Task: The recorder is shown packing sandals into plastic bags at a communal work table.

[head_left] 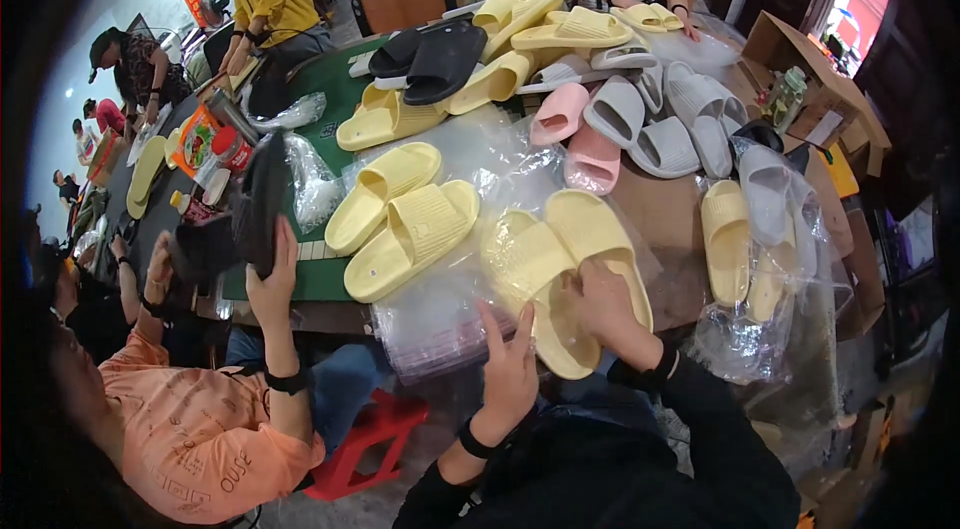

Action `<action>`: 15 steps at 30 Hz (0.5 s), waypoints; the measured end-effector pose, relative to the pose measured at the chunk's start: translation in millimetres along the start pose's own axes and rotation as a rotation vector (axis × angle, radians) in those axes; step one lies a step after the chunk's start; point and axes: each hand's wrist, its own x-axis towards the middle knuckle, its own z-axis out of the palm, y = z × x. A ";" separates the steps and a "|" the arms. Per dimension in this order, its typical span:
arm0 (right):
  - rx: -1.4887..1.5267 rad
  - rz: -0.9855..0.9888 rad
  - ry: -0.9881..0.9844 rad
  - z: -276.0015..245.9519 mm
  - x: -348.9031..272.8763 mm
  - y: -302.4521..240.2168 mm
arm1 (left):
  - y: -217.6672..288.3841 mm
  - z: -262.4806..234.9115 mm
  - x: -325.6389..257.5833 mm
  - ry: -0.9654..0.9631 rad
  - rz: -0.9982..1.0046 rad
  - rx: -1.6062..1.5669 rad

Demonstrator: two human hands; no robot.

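Note:
In front of me a pair of pale yellow slide slippers (598,229) lies side by side, toes away from me. Shiny clear plastic bag film (505,239) covers at least part of the left slipper. My right hand (608,307) is closed, its curled fingers at the inner edge of the right slipper's footbed. At the left slipper's heel is my left hand (510,374), palm inward, with two fingers stretched up and apart. One fingertip meets the slipper or the film; which one I cannot tell. Left of them sits another yellow pair (415,239) on stacked clear bags (430,329).
Yellow, black, pink and grey slippers (640,119) pile up across the table. A bagged pair (770,259) lies at the right edge near a cardboard box (815,79). A co-worker in orange (200,429) holds black slippers (262,209) at my left, near a red stool (375,444).

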 end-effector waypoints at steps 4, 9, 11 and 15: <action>0.022 -0.124 -0.056 12.9 20.4 10.2 | -13.7 -2.8 -2.5 0.031 0.026 0.050; -0.021 -0.258 -0.048 8.5 33.5 -6.6 | -23.2 5.5 -13.4 0.037 -0.024 -0.099; 0.063 -0.060 0.014 8.7 31.6 3.9 | -14.7 9.3 -15.0 0.028 -0.059 -0.304; 0.190 -0.058 0.192 -8.9 -2.5 11.1 | 2.9 28.1 -33.0 0.230 -0.178 -0.892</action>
